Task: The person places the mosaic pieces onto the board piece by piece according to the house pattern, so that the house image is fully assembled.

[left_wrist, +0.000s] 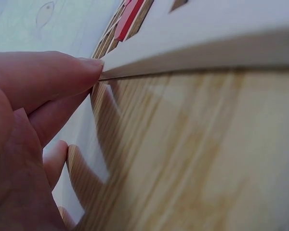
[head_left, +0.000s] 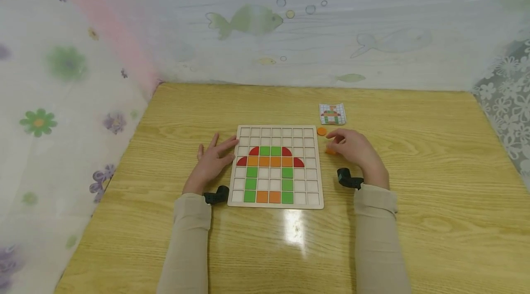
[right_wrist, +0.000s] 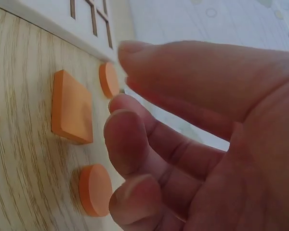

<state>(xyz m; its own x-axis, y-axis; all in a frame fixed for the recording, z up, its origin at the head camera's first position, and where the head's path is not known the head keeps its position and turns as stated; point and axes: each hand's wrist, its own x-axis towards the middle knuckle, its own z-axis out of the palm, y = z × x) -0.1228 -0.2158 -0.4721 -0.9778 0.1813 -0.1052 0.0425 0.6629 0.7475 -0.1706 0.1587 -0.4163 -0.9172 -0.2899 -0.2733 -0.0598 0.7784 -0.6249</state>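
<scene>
A pale wooden grid board point(head_left: 268, 213) is not far from me, its cells partly filled with a mushroom-like pattern of green, orange and red tiles. My left hand point(head_left: 210, 165) lies at the board's left edge with fingers spread. In the left wrist view, the thumb point(left_wrist: 62, 72) touches the side of the board point(left_wrist: 183, 53). My right hand point(head_left: 352, 149) hovers right of the board, fingers loosely bent, with nothing held. In the right wrist view, an orange square tile point(right_wrist: 72, 108) lies near its fingertips, between an orange disc point(right_wrist: 109, 80) and another orange disc point(right_wrist: 95, 190).
A small pattern card point(head_left: 332, 114) lies behind the right hand, showing a coloured grid figure. Black wrist cameras point(head_left: 348, 179) sit at both wrists. The wooden table point(head_left: 447, 183) meets a fish-print curtain point(head_left: 256, 45) at the back.
</scene>
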